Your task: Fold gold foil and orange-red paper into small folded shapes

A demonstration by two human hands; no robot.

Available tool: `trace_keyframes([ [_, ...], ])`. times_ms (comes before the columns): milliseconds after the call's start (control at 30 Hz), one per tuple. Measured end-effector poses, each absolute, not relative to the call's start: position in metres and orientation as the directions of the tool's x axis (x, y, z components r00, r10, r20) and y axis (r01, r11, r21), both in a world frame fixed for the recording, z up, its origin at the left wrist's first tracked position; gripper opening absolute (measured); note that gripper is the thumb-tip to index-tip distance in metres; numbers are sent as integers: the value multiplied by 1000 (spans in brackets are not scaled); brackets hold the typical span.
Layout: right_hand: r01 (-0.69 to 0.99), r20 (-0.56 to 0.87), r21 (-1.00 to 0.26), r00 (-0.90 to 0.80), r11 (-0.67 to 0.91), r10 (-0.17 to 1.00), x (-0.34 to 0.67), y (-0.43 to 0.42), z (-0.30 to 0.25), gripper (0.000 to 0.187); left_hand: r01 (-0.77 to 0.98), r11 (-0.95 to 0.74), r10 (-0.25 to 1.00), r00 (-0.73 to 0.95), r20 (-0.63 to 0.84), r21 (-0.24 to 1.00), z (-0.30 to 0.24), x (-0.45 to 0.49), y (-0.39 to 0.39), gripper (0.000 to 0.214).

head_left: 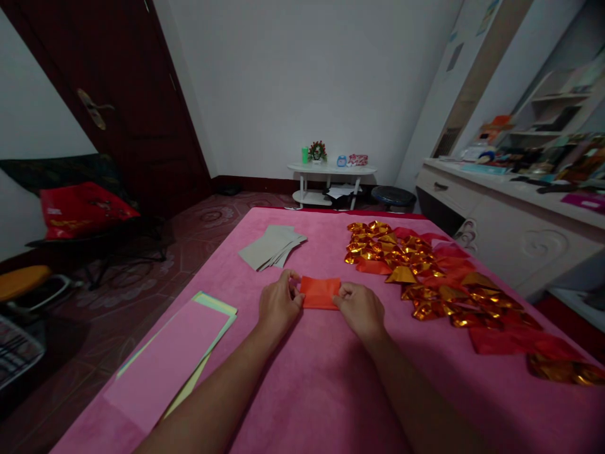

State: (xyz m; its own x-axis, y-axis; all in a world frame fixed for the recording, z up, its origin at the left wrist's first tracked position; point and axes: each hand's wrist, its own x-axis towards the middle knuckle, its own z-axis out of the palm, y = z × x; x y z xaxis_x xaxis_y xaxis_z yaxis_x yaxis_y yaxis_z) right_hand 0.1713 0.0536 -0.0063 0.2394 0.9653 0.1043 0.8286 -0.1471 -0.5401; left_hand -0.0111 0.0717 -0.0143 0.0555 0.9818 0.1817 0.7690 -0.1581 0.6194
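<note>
A small orange-red rectangle of folded paper [320, 294] is stretched flat between my hands, just above or on the pink tabletop. My left hand [280, 299] pinches its left edge between thumb and fingers. At the opposite edge, my right hand [360, 308] grips the paper in the same way. Beyond my left hand lies a fanned stack of grey sheets [271, 246]. Long pink paper strips [174, 356], with yellow and green ones beneath, lie left of my forearm. Rows of folded gold foil pieces [385, 246] and red paper pieces spread over the table's right side.
The table has a pink cloth [302, 391]. A white dresser [510, 208] crowded with items stands at the right. Ahead are a small white side table [331, 169] and a dark round stool [392, 195]. A red bag [87, 211] rests on a chair at the left.
</note>
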Motion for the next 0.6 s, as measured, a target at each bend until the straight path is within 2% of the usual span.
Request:
trace_keyframes([
  [100,832,69,-524,255,-182,965,171,54,-5,13,803,-184,969,50,243,567,-14,-12,71,33],
  [200,828,48,-528,248,-186,968,171,54,-3,12,849,-263,915,70,396,458,-10,-10,68,37],
  [300,825,38,-533,244,-187,969,172,54,-3,10,853,-420,848,247,468,309,-7,-7,66,19],
  [400,814,26,-547,250,-196,968,173,54,-3,8,771,-598,777,490,396,219,-10,-5,68,17],
  [467,811,21,-549,257,-204,966,173,55,-4,16,725,-646,753,553,356,239,-15,-6,73,22],
  [600,821,9,-528,261,-217,965,173,57,-5,23,677,-614,788,504,352,405,-23,-7,80,25],
])
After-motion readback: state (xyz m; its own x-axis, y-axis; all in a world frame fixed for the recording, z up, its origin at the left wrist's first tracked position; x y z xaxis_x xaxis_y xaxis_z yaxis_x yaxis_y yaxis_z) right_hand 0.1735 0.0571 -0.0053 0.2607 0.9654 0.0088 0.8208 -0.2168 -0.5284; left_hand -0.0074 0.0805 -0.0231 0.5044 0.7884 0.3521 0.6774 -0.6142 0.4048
